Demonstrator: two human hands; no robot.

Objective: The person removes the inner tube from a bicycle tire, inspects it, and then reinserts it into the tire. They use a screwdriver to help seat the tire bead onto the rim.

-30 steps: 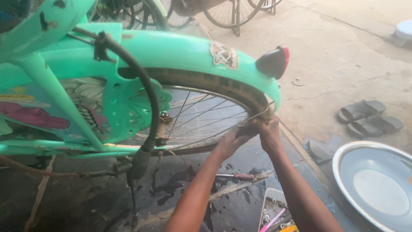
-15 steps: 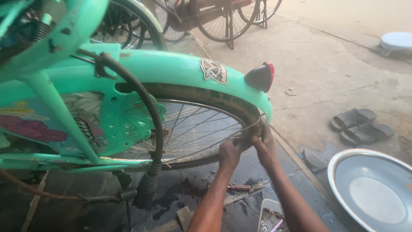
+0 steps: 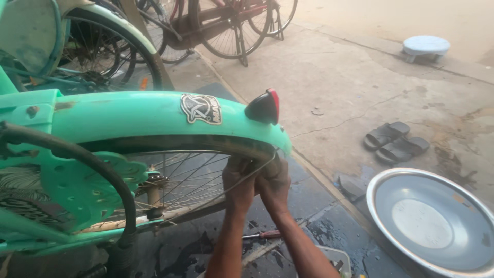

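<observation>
Both hands, left hand [image 3: 239, 180] and right hand [image 3: 274, 183], grip the rear tyre [image 3: 206, 145] under the mint-green mudguard [image 3: 154, 116], seemingly working it at the rim; next calls for firm thumb pressure.

Both hands [image 3: 257, 183] shifted up under mint mudguard [image 3: 154, 116] end; cam moved closer.

Left hand [image 3: 240, 181] and right hand [image 3: 274, 184] side by side, both gripping tyre [image 3: 206, 145] at rear wheel rim under teal mudguard [image 3: 144, 116]. Metal basin [image 3: 429, 219] near right, black sandals [image 3: 395, 142] beyond it.
</observation>
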